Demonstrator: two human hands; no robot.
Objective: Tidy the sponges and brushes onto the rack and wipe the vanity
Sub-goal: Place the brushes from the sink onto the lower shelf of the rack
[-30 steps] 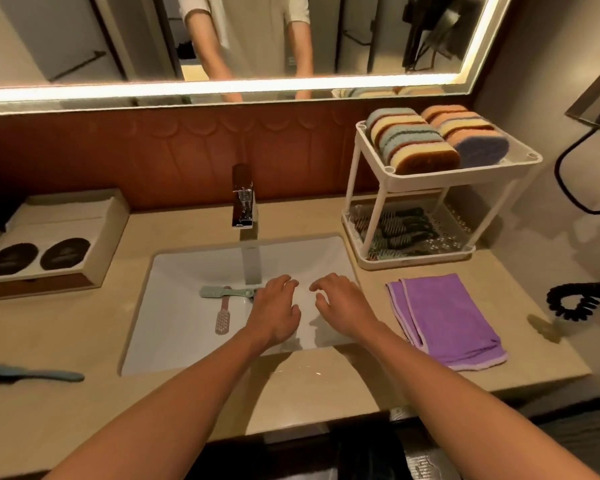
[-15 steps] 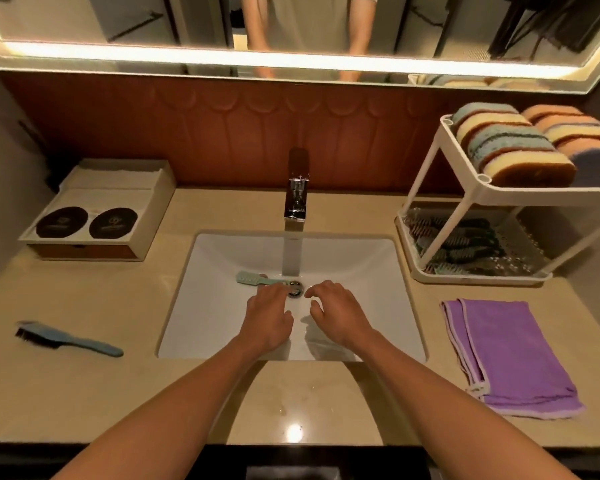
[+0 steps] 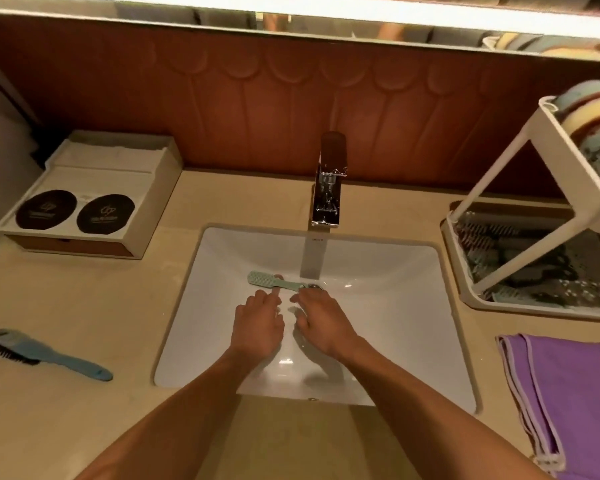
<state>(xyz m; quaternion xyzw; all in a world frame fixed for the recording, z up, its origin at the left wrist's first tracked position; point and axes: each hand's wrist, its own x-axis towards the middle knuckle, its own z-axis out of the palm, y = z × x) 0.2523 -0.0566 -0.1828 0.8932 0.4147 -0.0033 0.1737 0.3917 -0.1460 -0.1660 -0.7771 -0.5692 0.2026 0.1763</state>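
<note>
Both our hands are down in the sink (image 3: 194,306), and the thing for them is the green brush (image 3: 274,282) on the basin floor, just in front of the faucet (image 3: 329,181). Its long axis runs almost left to right. The wide bristle head points to the left, and the thin handle ends at the right, beside the drain (image 3: 314,287).

The brush lies just beyond the fingertips of both hands, on the far side of them. Our left hand (image 3: 258,327) has its fingers (image 3: 269,299) near the middle of the brush. Our right hand (image 3: 323,323) has its fingers (image 3: 303,299) almost at the handle end, and we cannot tell if they touch it. Both hands are palm down with loose, slightly bent fingers, and neither holds anything.

We judge the right hand is better placed, because the handle end is nearest to it and the rack (image 3: 499,169) stands on that side. A short reach forward and a pinch across the handle should be enough.

A pinkish piece shows under the green brush. It is too hidden to name.

The blue brush (image 3: 45,355) waits on the counter, well apart to the left. The sponges (image 3: 596,133) are already on the upper shelf of the rack, and the cloth (image 3: 568,393) lies folded on the right.
</note>
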